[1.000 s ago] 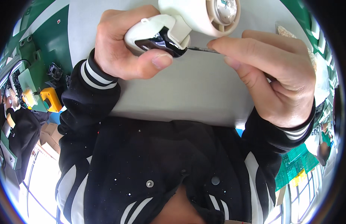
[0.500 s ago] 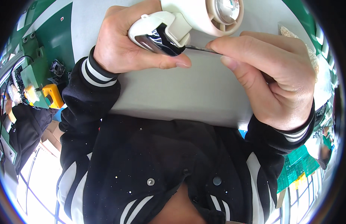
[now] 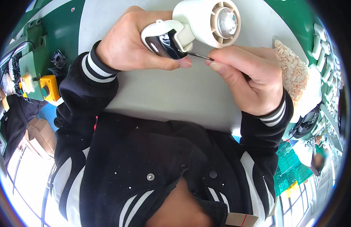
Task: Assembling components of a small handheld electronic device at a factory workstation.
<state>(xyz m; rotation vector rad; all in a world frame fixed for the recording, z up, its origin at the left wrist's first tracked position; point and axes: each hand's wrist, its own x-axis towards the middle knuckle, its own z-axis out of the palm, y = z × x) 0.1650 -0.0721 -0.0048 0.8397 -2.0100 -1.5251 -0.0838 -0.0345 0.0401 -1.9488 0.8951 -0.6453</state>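
A white handheld fan [image 3: 200, 22] is tilted over the grey work surface [image 3: 175, 89]. Its round head has a clear dome in the middle, and a glossy black panel [image 3: 164, 43] covers part of its body. My left hand [image 3: 128, 43] is wrapped round the body, the thumb lying along the lower edge of the panel. Between the thumb and forefinger of my right hand [image 3: 255, 77] is a slim dark metal tool [image 3: 200, 56]. The tool's tip meets the fan at the panel's end, by the joint below the head; the exact contact is too small to make out.
A clear bag of pale pieces [image 3: 291, 68] lies at the right edge of the surface. Several white curved parts [image 3: 321, 45] stand along the green bench there. At left are a yellow box with a green button [image 3: 49, 89] and a cardboard box [image 3: 42, 134]. Another person [image 3: 313, 159] is at far right.
The fan sits slightly further right and lower in the picture, with more of its round head showing. My right hand has shifted left; its tool still touches the panel's end.
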